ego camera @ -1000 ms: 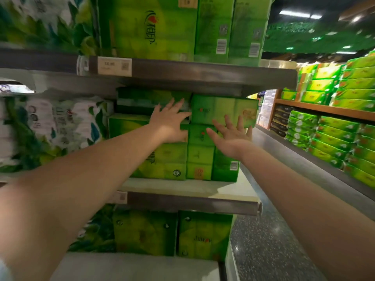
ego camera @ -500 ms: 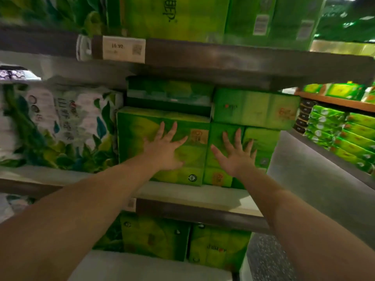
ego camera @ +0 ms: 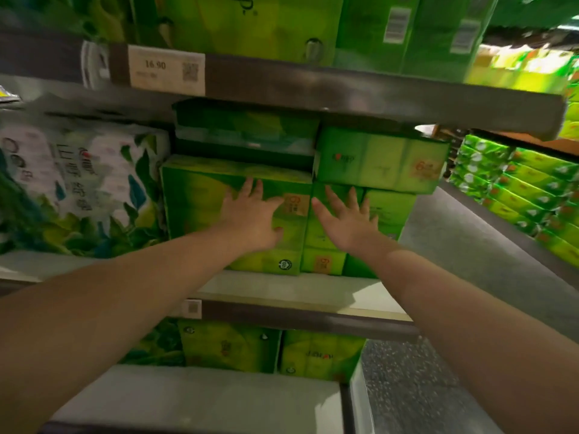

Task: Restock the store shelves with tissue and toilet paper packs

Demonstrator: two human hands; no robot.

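Observation:
Green tissue packs fill the middle shelf. My left hand lies flat with spread fingers on the front of a large green pack. My right hand lies flat with straight fingers on the narrower upright green packs beside it. Another green pack lies across the top of those on the right. A darker green pack sits on top of the large one, further back.
A white leaf-printed toilet paper pack stands left on the same shelf. The upper shelf edge carries a price tag and more green packs. Green packs sit on the shelf below. An aisle floor and another stocked shelving unit are at right.
Both hands have slid lower on the pack fronts and stayed flat. The view has moved closer and tilted slightly upward.

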